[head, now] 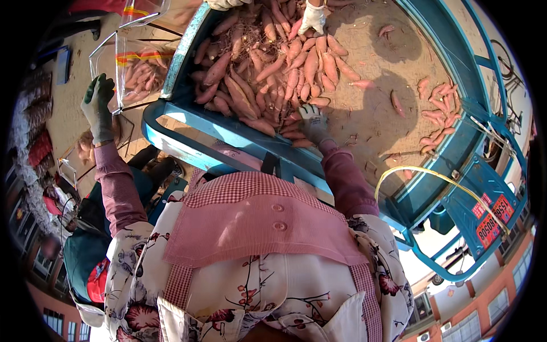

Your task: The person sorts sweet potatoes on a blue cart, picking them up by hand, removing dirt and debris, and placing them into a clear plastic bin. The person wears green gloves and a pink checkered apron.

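Observation:
My left hand point(99, 109), in a pale glove with dark green on it, is raised left of the truck bed beside a clear plastic bag of sweet potatoes point(143, 79). Its fingers look curled, and no object shows in them. My right hand point(315, 123), gloved too, rests at the near edge of a heap of reddish sweet potatoes point(239, 92). Whether it grips one is hidden under the fingers. At the heap's far side, another person's white-gloved hand point(313, 18) touches a sweet potato. Another gloved hand point(226, 3) lies at the bed's top left corner.
The blue metal side rail point(239, 137) of the truck bed runs between my body and the heap. A smaller group of sweet potatoes point(440, 113) lies at the right. A yellowish hose or cord point(423, 170) arches over the near right edge. A person in green point(83, 252) is close on my left.

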Demonstrator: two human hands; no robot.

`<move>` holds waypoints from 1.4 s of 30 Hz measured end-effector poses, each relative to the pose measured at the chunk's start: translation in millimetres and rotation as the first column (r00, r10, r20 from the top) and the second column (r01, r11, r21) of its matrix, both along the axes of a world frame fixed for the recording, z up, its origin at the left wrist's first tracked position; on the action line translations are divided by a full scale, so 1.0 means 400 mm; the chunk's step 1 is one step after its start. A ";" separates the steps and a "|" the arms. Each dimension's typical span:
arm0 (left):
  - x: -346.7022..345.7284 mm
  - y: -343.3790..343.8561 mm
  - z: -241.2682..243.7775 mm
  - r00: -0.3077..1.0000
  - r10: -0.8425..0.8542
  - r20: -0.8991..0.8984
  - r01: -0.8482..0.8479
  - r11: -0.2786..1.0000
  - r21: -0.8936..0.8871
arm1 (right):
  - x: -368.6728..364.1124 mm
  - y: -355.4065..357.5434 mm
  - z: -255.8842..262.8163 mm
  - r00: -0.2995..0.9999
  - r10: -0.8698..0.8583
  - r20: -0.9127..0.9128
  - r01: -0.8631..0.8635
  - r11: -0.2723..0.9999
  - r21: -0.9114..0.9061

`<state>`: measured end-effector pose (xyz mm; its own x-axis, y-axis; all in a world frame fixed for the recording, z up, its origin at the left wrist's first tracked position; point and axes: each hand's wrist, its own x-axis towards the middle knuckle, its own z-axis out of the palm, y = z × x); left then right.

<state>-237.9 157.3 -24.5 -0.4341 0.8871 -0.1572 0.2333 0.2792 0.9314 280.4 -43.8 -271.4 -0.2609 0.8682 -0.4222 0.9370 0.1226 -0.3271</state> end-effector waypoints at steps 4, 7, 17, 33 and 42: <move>0.324 -0.039 0.052 0.901 -0.432 -0.030 0.433 0.902 0.011 | 0.011 0.001 -0.065 0.969 -0.180 -0.170 0.125 0.948 -0.292; 0.539 -0.063 -0.035 0.688 -0.656 0.312 0.724 0.653 -0.223 | 0.067 -0.055 -0.120 0.682 -0.469 -0.561 0.226 0.865 -0.449; 0.989 -0.176 -0.353 0.036 -0.945 0.325 0.992 -0.005 -0.125 | 0.182 -0.005 0.176 0.082 -0.687 -0.722 0.444 0.674 -0.590; 1.006 -0.127 -0.294 -0.052 -0.999 -0.002 0.997 -0.051 -0.061 | 0.241 0.106 0.342 0.916 -0.140 -0.375 0.194 0.975 0.109; 1.026 -0.142 -0.238 -0.144 -0.979 -0.142 0.822 -0.038 -0.568 | 0.158 0.092 0.303 0.905 -0.316 -0.284 0.348 0.935 0.067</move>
